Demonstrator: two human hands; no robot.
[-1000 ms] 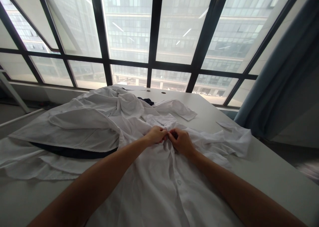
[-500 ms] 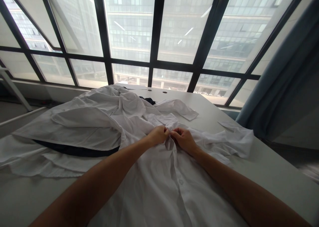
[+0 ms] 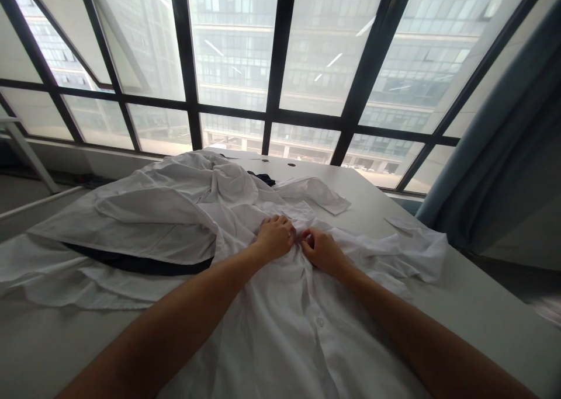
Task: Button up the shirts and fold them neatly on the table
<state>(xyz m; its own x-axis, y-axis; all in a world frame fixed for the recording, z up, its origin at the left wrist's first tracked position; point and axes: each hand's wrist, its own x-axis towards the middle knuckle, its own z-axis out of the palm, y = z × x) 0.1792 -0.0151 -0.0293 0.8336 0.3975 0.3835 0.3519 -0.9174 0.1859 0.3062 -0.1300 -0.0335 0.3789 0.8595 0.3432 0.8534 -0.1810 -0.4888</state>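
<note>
Since half a second ago, the left hand (image 3: pixel 276 236) has loosened from a tight curl into a flatter spread on the white shirt (image 3: pixel 272 335); the right hand (image 3: pixel 323 250) has barely shifted.
From afar I see the window (image 3: pixel 236 66), then the table (image 3: pixel 477 299) before it, bearing heaped white garments (image 3: pixel 149 206) at left. Mid-table lies the shirt, its long axis running near to far, collar end toward the window. Right thumb and forefinger pinch its front near the collar; left fingertips rest on cloth just beside, but I cannot tell whether the hidden thumb grips. I'd judge this finger work goes best with both front edges level, one hand steadying. Smallest, a button (image 3: pixel 319 322) shows nearer the camera.
</note>
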